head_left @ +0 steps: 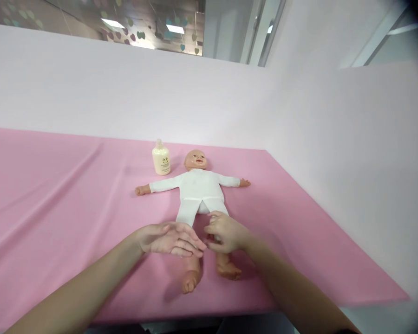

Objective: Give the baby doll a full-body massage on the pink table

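Note:
A baby doll (198, 190) in white clothes lies on its back on the pink cloth, arms spread, bare feet toward me. My left hand (170, 239) is flat with fingers together, hovering over the doll's lower left-side leg. My right hand (226, 232) has its fingers curled at the hem of the white trouser leg on the right side, touching it; whether it pinches the fabric is unclear. A small cream lotion bottle (161, 158) stands upright just left of the doll's head.
The pink cloth (55, 195) covers the table, with folds on the left. White partition walls stand behind and to the right. The table's near edge runs along the bottom, and its right edge slants toward the wall.

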Available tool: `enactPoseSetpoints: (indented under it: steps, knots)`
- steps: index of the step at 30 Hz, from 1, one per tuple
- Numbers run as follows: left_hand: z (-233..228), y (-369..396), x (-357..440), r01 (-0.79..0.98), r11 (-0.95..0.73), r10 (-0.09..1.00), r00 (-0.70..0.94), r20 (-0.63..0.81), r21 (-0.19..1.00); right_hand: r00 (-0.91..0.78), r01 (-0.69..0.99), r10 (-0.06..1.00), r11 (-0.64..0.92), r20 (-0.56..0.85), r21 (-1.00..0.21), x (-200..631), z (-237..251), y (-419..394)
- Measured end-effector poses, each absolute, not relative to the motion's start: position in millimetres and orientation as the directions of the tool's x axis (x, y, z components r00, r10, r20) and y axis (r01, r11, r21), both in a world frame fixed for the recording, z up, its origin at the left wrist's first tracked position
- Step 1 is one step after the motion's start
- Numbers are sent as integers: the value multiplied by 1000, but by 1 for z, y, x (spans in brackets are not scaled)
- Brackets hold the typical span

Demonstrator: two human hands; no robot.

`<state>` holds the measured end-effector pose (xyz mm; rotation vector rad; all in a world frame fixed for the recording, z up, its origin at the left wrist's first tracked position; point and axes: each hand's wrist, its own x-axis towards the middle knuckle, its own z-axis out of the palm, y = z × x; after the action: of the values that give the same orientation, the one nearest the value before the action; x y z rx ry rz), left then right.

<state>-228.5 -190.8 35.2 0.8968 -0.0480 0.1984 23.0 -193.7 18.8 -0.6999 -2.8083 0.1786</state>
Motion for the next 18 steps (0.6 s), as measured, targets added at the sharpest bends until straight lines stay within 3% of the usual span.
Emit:
enactPoseSetpoints:
  steps: [8,18]
  knots:
    - [22,-190,-216,-287,731,306,949,80,619,-776,421,521,848,356,-322,20,18,-194]
    - [28,-192,-217,-357,755,362,926,104,550,-609,326,545,834,576,-445,19,23,-200]
